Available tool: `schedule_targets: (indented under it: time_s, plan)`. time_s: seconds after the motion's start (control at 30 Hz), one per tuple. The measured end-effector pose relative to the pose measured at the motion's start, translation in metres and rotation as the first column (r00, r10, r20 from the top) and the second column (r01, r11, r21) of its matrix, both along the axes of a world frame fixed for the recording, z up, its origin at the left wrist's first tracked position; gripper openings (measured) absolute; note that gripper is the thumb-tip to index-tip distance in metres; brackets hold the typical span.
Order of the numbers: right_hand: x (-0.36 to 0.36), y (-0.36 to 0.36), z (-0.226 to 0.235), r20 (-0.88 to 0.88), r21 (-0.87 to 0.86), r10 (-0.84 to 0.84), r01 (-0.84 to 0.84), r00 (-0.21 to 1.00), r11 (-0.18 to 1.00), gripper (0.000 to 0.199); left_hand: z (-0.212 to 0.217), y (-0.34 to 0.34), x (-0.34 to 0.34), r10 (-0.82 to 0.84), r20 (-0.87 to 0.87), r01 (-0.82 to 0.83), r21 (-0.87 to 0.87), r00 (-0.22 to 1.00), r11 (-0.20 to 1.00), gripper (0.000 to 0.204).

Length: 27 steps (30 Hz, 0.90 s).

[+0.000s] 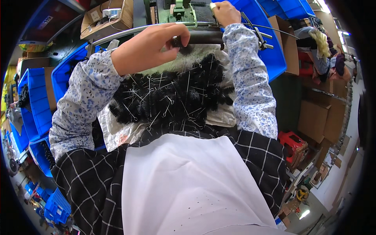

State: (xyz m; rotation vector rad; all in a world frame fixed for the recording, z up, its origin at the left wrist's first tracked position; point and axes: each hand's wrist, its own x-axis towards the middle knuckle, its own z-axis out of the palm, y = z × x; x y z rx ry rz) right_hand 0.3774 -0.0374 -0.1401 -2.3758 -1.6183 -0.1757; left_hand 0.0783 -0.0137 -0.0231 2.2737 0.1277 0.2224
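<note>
Our left hand (150, 49) curls nearly closed on a small dark piece (177, 41), over the black brushes (184, 92); our right hand (228, 14) bends at the machine (181, 11) — hold unclear — so we'd best guide gently.

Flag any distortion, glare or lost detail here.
Head view: strong fisheye in a black surround, blue bins at left skewed near the rim; same head view: overhead light at upper right blown out, black brushes merging into a dark mass, wire stems readable.

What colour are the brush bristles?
The bristles are black, best seen in the head view.
</note>
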Motion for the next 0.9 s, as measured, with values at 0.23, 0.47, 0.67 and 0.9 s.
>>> schedule_targets:
  time_s: [0.23,0.47,0.67,0.9]
  plan:
    - [0.043,-0.004,0.012,0.129,-0.009,0.036,-0.035,0.991,0.999,0.024,-0.007,-0.003,0.012,-0.039,-0.004,0.039,-0.016,0.999,0.999,0.021]
    - [-0.056,-0.059,0.105,-0.577,-0.199,0.049,-0.199,0.815,0.960,0.039,-0.033,-0.001,0.028,0.201,0.124,-0.196,-0.050,0.972,0.979,0.024]
    - [-0.088,-0.057,0.059,-0.865,0.216,0.360,-0.389,0.350,0.896,0.032,-0.043,0.005,0.031,0.331,0.191,-0.297,-0.189,0.924,0.936,0.035]
    - [-0.043,-0.014,0.033,-0.114,0.160,0.134,-0.115,0.984,0.980,0.023,-0.042,-0.013,0.009,-0.168,-0.421,0.125,-0.128,0.892,0.984,0.050]
